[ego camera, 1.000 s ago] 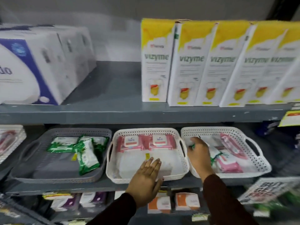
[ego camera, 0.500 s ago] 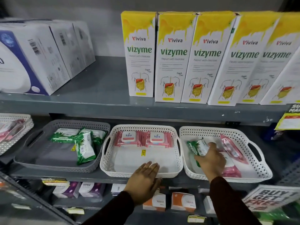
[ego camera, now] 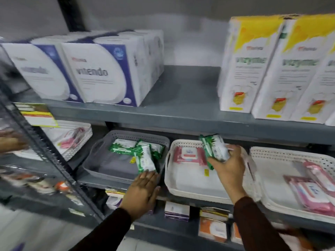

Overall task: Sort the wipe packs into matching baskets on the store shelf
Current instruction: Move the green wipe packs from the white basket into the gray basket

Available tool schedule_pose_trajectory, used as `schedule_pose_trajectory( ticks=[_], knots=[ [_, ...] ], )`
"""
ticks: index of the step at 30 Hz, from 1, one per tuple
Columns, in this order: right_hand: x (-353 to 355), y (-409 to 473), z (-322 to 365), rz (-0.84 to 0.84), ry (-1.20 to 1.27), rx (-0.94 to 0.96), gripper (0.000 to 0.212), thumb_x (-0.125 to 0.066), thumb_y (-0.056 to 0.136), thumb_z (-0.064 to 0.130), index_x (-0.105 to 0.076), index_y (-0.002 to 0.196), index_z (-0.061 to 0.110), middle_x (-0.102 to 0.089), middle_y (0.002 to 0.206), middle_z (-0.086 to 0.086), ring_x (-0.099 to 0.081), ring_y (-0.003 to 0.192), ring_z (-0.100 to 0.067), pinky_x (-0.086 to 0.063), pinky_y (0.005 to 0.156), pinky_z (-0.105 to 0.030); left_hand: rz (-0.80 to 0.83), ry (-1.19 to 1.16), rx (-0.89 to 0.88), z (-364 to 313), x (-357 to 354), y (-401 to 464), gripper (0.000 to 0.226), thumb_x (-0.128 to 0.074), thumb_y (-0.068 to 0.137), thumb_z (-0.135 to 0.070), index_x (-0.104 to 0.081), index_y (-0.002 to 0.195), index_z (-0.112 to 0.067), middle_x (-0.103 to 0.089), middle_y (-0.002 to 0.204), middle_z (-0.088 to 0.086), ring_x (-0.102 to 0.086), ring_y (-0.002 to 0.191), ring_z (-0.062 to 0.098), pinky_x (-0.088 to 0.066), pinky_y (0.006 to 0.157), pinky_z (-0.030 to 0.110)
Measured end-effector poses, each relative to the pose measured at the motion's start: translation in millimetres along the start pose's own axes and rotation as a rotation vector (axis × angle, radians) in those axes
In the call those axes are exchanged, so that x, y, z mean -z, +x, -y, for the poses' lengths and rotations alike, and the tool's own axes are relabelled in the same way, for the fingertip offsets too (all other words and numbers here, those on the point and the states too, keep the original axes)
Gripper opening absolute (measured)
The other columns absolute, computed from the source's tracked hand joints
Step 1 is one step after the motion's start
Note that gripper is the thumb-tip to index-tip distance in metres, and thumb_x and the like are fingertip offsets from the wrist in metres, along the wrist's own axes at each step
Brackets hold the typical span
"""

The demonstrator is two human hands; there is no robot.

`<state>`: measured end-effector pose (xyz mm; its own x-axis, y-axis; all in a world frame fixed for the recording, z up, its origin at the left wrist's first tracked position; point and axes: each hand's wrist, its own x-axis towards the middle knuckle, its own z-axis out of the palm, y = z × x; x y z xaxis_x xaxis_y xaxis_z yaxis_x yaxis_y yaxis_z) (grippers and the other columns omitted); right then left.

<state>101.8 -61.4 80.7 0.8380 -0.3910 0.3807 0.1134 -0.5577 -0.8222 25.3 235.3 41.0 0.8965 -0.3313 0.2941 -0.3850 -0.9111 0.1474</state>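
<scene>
My right hand [ego camera: 228,164] grips a green-and-white wipe pack [ego camera: 213,147] and holds it in the air over the middle white basket [ego camera: 190,193], which has pink packs [ego camera: 189,154] at its back. My left hand [ego camera: 143,192] lies flat, fingers together, on the front rim of the grey basket [ego camera: 101,171], touching the near end of one of several green packs [ego camera: 145,159] inside. The right white basket [ego camera: 268,198] holds pink packs [ego camera: 311,192].
The upper shelf [ego camera: 177,113] just above the baskets carries white-and-purple boxes [ego camera: 101,73] and tall yellow-topped cartons [ego camera: 253,66]. Another white basket [ego camera: 72,142] sits far left behind a dark metal upright [ego camera: 45,151]. Small boxes [ego camera: 212,229] fill the shelf below.
My right hand lifted the green pack out of the right white basket and carried it left over the middle basket. My left hand slid from the middle basket's rim to the grey basket. The view swung left.
</scene>
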Motion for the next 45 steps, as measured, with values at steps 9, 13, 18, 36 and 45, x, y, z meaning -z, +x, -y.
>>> schedule_pose_trajectory(
  ticks=[9, 13, 18, 36, 45],
  knots=[
    [-169.1, -78.9, 102.1, 0.426, 0.014, 0.147, 0.064, -0.088, 0.062, 0.036, -0.053, 0.114, 0.022, -0.07, 0.105, -0.007, -0.065, 0.094, -0.029, -0.054, 0.078, -0.038, 0.069, 0.111, 0.153, 124.9, 29.4, -40.4, 0.077, -0.009, 0.102, -0.051, -0.068, 0.117, -0.003, -0.069, 0.115, 0.012, -0.064, 0.106, 0.028, -0.048, 0.095, 0.042],
    [-224.4, -94.7, 133.8, 0.532, -0.09, 0.187, 0.055, -0.082, 0.067, 0.04, -0.056, 0.113, 0.022, -0.072, 0.107, -0.006, -0.067, 0.092, -0.028, -0.053, 0.081, -0.039, 0.05, 0.141, 0.139, 161.3, 33.9, -54.4, 0.053, -0.031, 0.098, -0.043, -0.069, 0.115, -0.01, -0.069, 0.116, 0.006, -0.062, 0.108, 0.022, -0.039, 0.102, 0.033],
    [-284.3, -101.1, 152.1, 0.629, -0.239, 0.235, 0.042, -0.073, 0.082, 0.04, -0.062, 0.114, 0.016, -0.065, 0.112, -0.014, -0.059, 0.106, -0.035, -0.048, 0.087, -0.041, 0.067, 0.106, 0.159, 181.3, 34.8, -61.7, 0.05, -0.034, 0.097, -0.04, -0.066, 0.12, -0.009, -0.066, 0.122, 0.007, -0.06, 0.113, 0.023, -0.022, 0.107, 0.029],
    [-86.4, -29.6, 40.0, 0.309, -0.315, 0.197, 0.028, -0.058, 0.084, 0.013, -0.069, 0.109, 0.018, -0.069, 0.103, -0.014, -0.058, 0.102, -0.039, -0.05, 0.084, -0.048, 0.001, -0.099, -0.188, -15.7, -22.8, 34.2, 0.061, -0.017, 0.104, -0.044, -0.049, 0.14, -0.006, -0.052, 0.141, 0.011, -0.045, 0.131, 0.029, -0.033, 0.11, 0.04],
    [126.7, 33.7, -105.0, 0.14, -0.661, -0.28, 0.037, -0.063, 0.084, 0.022, -0.063, 0.12, 0.013, -0.066, 0.118, -0.015, -0.06, 0.112, -0.036, -0.05, 0.091, -0.042, 0.009, -0.139, -0.458, -190.6, -87.9, 84.4, 0.05, -0.039, 0.099, -0.036, -0.051, 0.138, -0.007, -0.055, 0.138, 0.008, -0.046, 0.131, 0.025, -0.029, 0.113, 0.036]
  ],
)
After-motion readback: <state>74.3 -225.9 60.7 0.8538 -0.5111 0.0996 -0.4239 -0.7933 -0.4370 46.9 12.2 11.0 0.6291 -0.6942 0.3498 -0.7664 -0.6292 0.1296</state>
